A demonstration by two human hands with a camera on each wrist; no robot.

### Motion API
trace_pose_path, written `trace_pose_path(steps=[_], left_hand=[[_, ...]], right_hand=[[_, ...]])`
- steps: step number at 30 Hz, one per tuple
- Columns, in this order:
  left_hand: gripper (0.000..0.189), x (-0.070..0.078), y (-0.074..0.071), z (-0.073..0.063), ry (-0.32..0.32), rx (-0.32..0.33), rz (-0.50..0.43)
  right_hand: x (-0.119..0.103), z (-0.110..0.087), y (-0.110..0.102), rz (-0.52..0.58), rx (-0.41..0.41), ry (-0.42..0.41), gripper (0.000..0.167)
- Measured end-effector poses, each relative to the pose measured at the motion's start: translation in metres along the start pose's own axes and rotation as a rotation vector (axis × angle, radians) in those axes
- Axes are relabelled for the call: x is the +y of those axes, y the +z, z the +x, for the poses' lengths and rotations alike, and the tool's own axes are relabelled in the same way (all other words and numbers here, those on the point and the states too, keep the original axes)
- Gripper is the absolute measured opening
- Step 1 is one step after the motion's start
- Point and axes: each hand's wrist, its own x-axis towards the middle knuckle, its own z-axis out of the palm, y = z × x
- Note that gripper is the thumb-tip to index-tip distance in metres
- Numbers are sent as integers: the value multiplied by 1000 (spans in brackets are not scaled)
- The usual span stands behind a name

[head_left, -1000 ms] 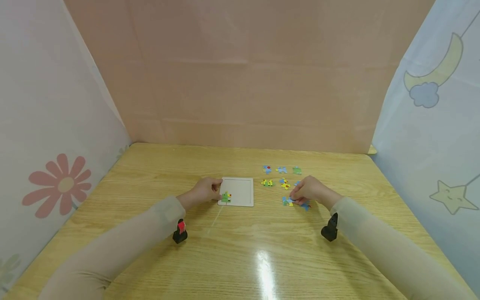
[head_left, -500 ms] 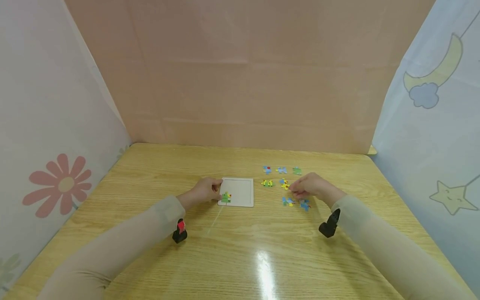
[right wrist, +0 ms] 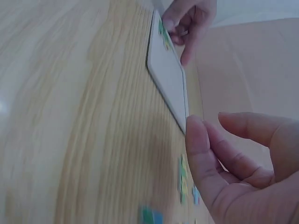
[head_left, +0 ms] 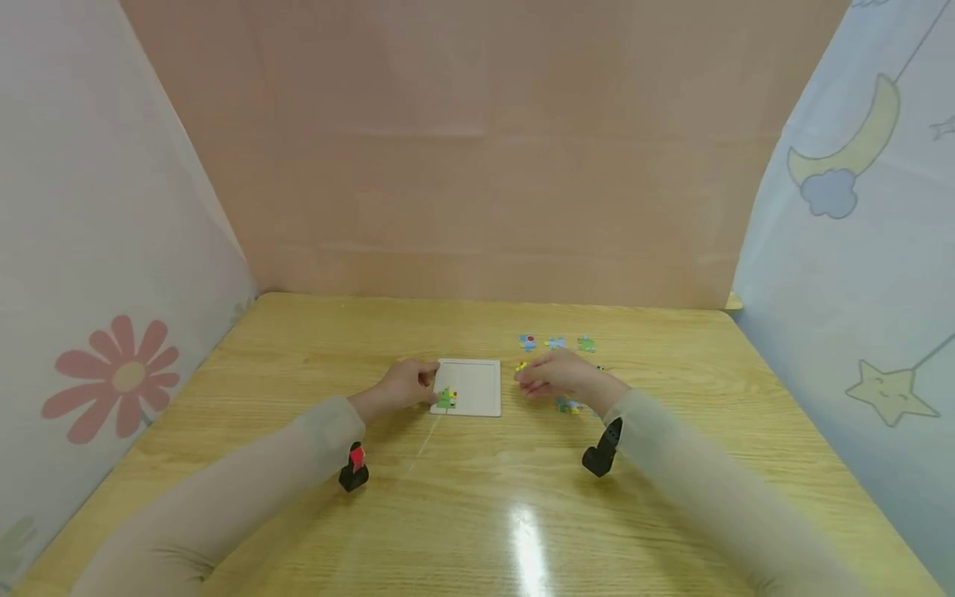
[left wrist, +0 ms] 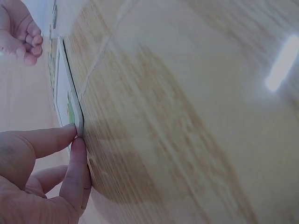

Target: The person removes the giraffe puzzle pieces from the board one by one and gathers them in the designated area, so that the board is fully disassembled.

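My left hand [head_left: 399,387] holds the left edge of a white square puzzle tray [head_left: 477,390]; in the left wrist view its thumb and finger pinch the tray's corner. A green jigsaw piece [head_left: 447,399] with a red spot lies in the tray's near left corner, beside the fingertips. My right hand [head_left: 563,375] hovers over the loose pieces right of the tray. Its thumb and fingers stand apart with nothing between them in the right wrist view. Just beyond its fingertips a yellow jigsaw piece [head_left: 521,366] shows, partly covered.
Three jigsaw pieces lie in a far row: a blue one with a red dot [head_left: 527,342], a light blue one [head_left: 555,342] and a green one [head_left: 586,343]. Blue-yellow pieces [head_left: 569,405] show below the right hand, which hides others. Cloth walls surround the wooden table [head_left: 336,332].
My right hand has moved left across the loose pieces, from the right-hand ones to near the yellow piece by the tray. The left hand stays at the tray; the head view shifted slightly.
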Motion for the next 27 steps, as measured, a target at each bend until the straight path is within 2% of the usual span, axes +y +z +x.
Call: trace_pose_path(steps=[5, 12, 17, 27], left_hand=[[65, 2, 0, 0, -1, 6, 11], [64, 0, 0, 0, -1, 10, 20], [65, -3, -1, -1, -5, 2, 9], [67, -4, -4, -3, 17, -25, -12]], right_hand=[[-8, 15, 21, 43, 8, -14, 31], [-15, 28, 39, 94, 78, 31, 28], [-19, 29, 45, 80, 84, 26, 27], [-24, 36, 62, -30, 127, -19, 22]])
